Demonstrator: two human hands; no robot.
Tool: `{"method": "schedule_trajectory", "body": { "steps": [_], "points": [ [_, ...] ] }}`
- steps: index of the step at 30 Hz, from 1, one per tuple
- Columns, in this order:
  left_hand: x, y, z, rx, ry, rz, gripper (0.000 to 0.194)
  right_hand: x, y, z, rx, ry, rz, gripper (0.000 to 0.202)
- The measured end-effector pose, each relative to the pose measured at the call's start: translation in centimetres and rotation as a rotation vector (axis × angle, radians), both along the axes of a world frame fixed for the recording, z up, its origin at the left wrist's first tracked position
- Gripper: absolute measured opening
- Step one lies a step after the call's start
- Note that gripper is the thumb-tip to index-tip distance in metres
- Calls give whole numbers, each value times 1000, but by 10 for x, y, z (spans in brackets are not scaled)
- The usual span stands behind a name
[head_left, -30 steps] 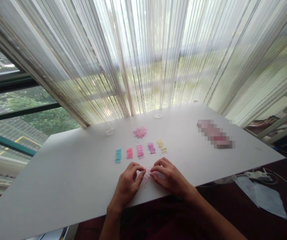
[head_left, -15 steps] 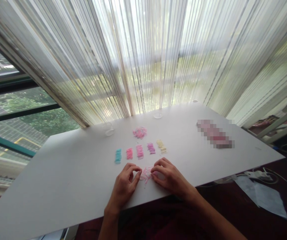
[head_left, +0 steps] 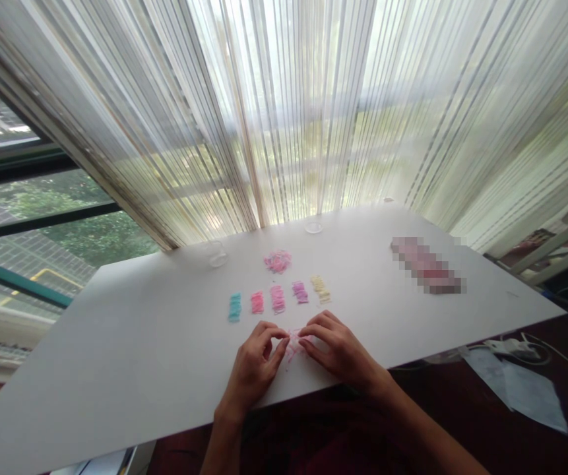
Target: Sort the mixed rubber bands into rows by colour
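Observation:
A small loose pile of thin pink and whitish pieces (head_left: pixel 293 348) lies on the white table between my hands. The pieces are too small for me to tell their kind. My left hand (head_left: pixel 258 359) is closed in a pinch, its thumb and index finger at the left edge of the pile. From the other side my right hand (head_left: pixel 336 343) also pinches, fingertips over the pile's right part. What sits between the fingertips of either hand is hidden. Just beyond are short rows of similar pieces: teal (head_left: pixel 235 307), bright pink (head_left: pixel 257 302), light pink (head_left: pixel 277 299), purple (head_left: pixel 300 292) and pale yellow (head_left: pixel 320 289).
A mixed, mostly pink heap (head_left: pixel 278 261) lies behind the rows. Farther back are a clear round lid or dish (head_left: pixel 314 227) and a clear container (head_left: pixel 217 256). A blurred-out reddish object (head_left: pixel 427 265) rests on the right of the table (head_left: pixel 140 369). Sheer curtains (head_left: pixel 303 119) hang behind.
My left hand has shifted slightly right, closer to my right hand. The pink pieces between the hands look more bunched together. My right hand has barely moved, and the coloured rows are unchanged.

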State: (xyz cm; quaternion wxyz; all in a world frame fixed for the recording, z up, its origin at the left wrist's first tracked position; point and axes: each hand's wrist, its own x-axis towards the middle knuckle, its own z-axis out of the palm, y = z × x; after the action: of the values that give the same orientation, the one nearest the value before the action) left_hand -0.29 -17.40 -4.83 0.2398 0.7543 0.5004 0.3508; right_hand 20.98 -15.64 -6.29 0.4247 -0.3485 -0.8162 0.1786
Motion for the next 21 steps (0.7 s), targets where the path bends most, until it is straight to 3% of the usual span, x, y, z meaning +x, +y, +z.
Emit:
{"method": "schedule_trajectory", "body": {
  "steps": [13, 21],
  "points": [
    [-6, 0, -1, 35, 37, 7, 20, -1, 1, -1, 10, 26, -5, 10],
    [-45, 14, 9, 179, 130, 242, 23, 0, 1, -1, -27, 40, -11, 9]
  ]
}}
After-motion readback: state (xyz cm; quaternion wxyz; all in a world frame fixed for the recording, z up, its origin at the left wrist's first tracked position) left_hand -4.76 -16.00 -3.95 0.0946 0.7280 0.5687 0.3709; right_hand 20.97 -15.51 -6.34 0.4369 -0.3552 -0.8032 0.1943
